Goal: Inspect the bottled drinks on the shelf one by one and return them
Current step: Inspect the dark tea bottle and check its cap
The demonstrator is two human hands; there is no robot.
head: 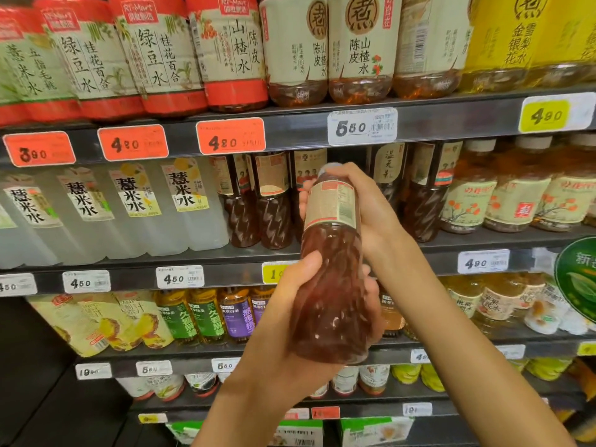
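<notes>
Reddish bottle (332,262) held upright-ish off the shelf (290,130): left hand (290,321) wraps base, right hand (361,204) grips neck. Gap behind, far side, prob. its slot; right hand nearer.

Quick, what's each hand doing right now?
Left hand: grips the lower body of the reddish-brown drink bottle.
Right hand: holds the bottle's upper part, near the cap.

red price tag 3.90 (39,152) | red price tags 4.20 (133,146) and (231,141) | white price tag 5.50 (362,126) | yellow price tag 4.80 (546,115) | white price tag 4.50 (180,277) | green round sign (579,279) at right edge
</notes>
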